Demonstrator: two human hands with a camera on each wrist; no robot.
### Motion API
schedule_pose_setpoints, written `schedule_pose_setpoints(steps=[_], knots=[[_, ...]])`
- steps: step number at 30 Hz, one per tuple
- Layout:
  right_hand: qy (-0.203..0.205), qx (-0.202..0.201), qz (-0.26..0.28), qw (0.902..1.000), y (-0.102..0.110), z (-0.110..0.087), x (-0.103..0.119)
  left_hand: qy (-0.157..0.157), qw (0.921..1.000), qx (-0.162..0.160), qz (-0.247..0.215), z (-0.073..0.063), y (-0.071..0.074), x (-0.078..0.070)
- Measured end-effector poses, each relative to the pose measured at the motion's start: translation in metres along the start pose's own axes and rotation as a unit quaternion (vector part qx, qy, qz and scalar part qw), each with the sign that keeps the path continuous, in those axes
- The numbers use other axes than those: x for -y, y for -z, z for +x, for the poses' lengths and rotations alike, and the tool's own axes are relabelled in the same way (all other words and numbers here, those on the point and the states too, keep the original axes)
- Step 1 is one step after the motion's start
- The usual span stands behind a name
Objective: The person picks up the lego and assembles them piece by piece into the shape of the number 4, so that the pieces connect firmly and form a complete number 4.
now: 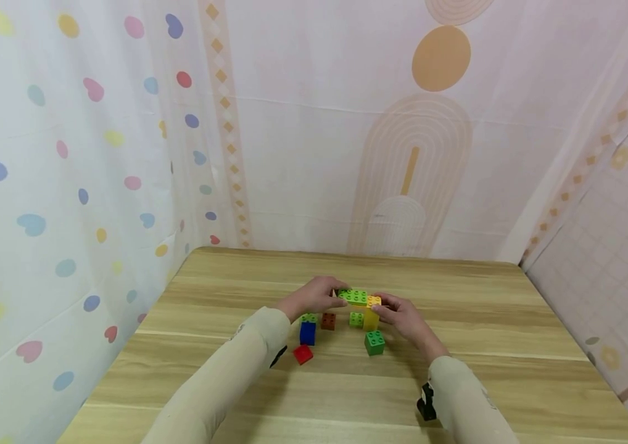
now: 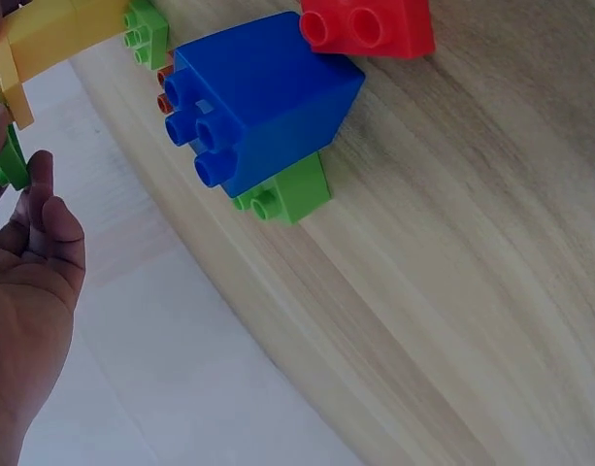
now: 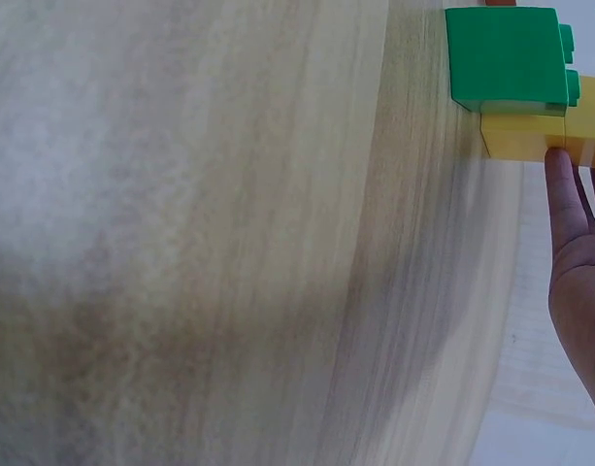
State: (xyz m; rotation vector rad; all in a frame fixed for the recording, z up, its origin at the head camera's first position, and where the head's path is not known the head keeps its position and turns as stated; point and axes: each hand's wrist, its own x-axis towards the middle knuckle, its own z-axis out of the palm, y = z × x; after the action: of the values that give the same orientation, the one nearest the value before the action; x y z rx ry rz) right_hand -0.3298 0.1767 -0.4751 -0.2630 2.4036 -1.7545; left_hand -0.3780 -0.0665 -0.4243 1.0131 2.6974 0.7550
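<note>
A light green toy brick (image 1: 355,297) with studs on top reaches left from a yellow brick stack (image 1: 372,317). At its left end, my left hand (image 1: 319,295) pinches the green piece between thumb and fingers; a darker green part (image 2: 14,160) shows by the fingertips in the left wrist view. My right hand (image 1: 405,317) grips the upper part of the yellow stack from the right, its fingers partly hidden behind. In the right wrist view, a finger touches the yellow side (image 3: 525,136). A dark green brick (image 1: 374,343) stands just in front of the stack.
On the wooden table (image 1: 325,401), a blue brick (image 1: 307,333), a red brick (image 1: 303,354), a brown brick (image 1: 328,321) and light green bricks (image 1: 356,319) lie between the forearms. A patterned curtain (image 1: 303,154) hangs behind the table's far edge.
</note>
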Motion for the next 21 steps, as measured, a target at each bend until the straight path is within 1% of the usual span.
schedule_pose_setpoints(steps=[4, 7, 9, 10, 12, 14, 16, 18, 21], knots=[[0.008, 0.005, -0.006, 0.9999, 0.0, -0.001, 0.001, -0.003, 0.9998, 0.009, 0.016, 0.0, 0.001, 0.0], [0.004, -0.001, -0.001, 1.0, 0.0, -0.001, 0.002, -0.011, 0.9994, 0.01, 0.03, 0.001, 0.0, 0.0], [0.005, 0.0, 0.001, 1.0, 0.0, -0.002, 0.002, -0.014, 0.9996, 0.005, 0.025, 0.001, -0.001, 0.001], [0.004, -0.001, 0.001, 1.0, 0.0, -0.002, 0.002, -0.009, 0.9999, 0.002, 0.013, 0.001, -0.002, 0.001], [0.008, 0.002, 0.002, 1.0, 0.0, -0.002, 0.002, 0.015, 0.9996, -0.005, -0.024, -0.001, -0.004, 0.002], [0.009, 0.003, 0.003, 1.0, -0.001, -0.002, 0.002, 0.044, 0.9967, -0.014, -0.067, -0.002, -0.007, 0.003], [0.007, 0.002, 0.006, 1.0, -0.001, -0.002, 0.002, 0.066, 0.9921, -0.024, -0.103, -0.003, -0.01, 0.003], [0.004, 0.001, 0.006, 1.0, -0.001, -0.001, 0.001, 0.076, 0.9887, -0.032, -0.126, -0.003, -0.012, 0.003], [0.004, 0.001, 0.003, 1.0, -0.001, 0.0, 0.0, 0.074, 0.9859, -0.037, -0.146, -0.003, -0.012, 0.002]])
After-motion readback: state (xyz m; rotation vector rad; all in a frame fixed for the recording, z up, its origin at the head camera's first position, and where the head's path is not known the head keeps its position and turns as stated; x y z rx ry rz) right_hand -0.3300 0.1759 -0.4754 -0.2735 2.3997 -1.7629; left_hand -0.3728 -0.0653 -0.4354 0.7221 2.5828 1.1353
